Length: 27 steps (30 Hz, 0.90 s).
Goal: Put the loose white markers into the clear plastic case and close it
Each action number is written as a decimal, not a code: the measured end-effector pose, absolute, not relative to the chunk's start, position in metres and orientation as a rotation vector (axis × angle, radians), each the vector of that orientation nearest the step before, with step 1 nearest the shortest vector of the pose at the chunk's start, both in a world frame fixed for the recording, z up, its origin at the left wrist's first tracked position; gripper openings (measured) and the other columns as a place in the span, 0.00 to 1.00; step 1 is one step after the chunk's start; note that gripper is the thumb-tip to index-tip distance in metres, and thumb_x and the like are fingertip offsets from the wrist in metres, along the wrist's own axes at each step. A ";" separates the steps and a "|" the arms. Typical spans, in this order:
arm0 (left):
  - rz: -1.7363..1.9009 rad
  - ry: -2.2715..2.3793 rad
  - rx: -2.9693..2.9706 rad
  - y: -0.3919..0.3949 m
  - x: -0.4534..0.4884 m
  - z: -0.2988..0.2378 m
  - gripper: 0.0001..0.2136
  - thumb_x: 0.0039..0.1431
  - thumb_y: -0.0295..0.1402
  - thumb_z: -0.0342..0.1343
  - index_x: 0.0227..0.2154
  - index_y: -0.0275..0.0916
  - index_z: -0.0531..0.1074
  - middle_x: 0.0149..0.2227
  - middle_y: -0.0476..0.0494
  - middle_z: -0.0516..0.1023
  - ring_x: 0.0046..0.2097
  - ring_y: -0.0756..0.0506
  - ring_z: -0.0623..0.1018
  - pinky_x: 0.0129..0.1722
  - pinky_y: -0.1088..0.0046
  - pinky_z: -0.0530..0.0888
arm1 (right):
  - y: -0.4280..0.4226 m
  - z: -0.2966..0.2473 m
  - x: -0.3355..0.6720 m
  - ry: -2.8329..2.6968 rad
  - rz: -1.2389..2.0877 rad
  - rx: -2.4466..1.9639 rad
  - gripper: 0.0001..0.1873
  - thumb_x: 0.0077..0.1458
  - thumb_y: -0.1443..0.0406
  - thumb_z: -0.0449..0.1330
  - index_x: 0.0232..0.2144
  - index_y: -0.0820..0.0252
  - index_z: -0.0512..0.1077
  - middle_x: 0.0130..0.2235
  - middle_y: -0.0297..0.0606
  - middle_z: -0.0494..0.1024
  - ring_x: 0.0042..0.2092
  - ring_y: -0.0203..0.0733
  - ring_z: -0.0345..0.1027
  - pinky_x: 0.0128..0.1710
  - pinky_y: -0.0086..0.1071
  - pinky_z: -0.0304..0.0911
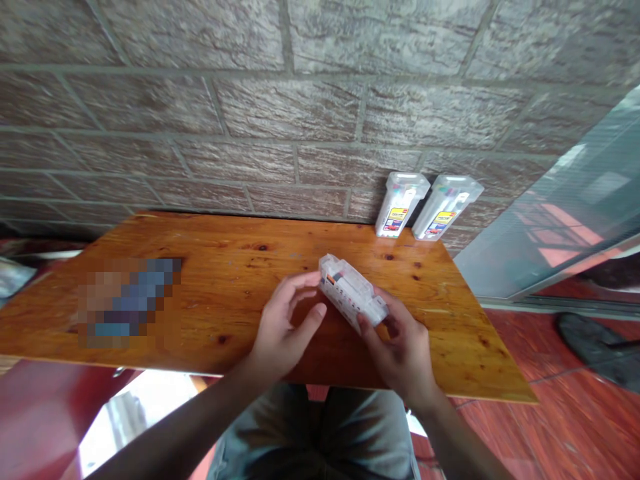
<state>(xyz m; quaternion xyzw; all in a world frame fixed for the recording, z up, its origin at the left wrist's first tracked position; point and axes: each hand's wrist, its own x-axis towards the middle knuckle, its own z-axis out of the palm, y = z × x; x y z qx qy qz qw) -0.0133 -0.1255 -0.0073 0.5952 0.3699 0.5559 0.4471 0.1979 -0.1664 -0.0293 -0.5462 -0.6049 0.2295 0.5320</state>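
Note:
A clear plastic marker case [349, 288] is tilted over the middle of the wooden table. My right hand [403, 343] grips its near right end, with the thumb on the front and the fingers behind. Beside the far left end is my left hand [287, 320], its thumb and fingers apart. Its index fingertip comes up to the case's edge; whether it touches I cannot tell. Small printed marks and a dark-and-orange patch show on the case's side. What lies inside is too blurred to make out.
Two similar clear cases [400, 205] with yellow labels stand upright at the table's back right, against the brick wall [320, 113]. A pixelated dark object [135, 300] lies on the left of the wooden table [215, 253]. A black stand base [595, 347] sits on the floor at right.

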 end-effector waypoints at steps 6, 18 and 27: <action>1.142 0.758 1.663 -0.045 -0.045 0.001 0.34 0.55 0.30 0.73 0.65 0.43 0.71 0.62 0.36 0.78 0.65 0.38 0.77 0.68 0.56 0.72 | -0.124 -0.011 0.218 -1.380 0.965 -1.105 0.24 0.61 0.57 0.70 0.57 0.56 0.77 0.50 0.44 0.87 0.48 0.52 0.85 0.50 0.42 0.81; 1.253 0.670 1.411 -0.007 -0.023 -0.014 0.17 0.59 0.36 0.71 0.50 0.38 0.81 0.50 0.37 0.87 0.50 0.39 0.86 0.51 0.63 0.82 | -0.037 -0.017 0.240 -1.360 1.178 -0.989 0.25 0.59 0.58 0.73 0.58 0.51 0.79 0.54 0.42 0.86 0.53 0.52 0.82 0.57 0.47 0.75; 1.246 0.734 1.293 -0.022 -0.020 -0.023 0.15 0.60 0.35 0.71 0.49 0.42 0.84 0.47 0.41 0.88 0.46 0.39 0.87 0.47 0.63 0.84 | -0.048 -0.031 0.244 -1.364 1.129 -1.028 0.22 0.60 0.61 0.72 0.57 0.46 0.80 0.54 0.41 0.86 0.50 0.54 0.84 0.49 0.44 0.79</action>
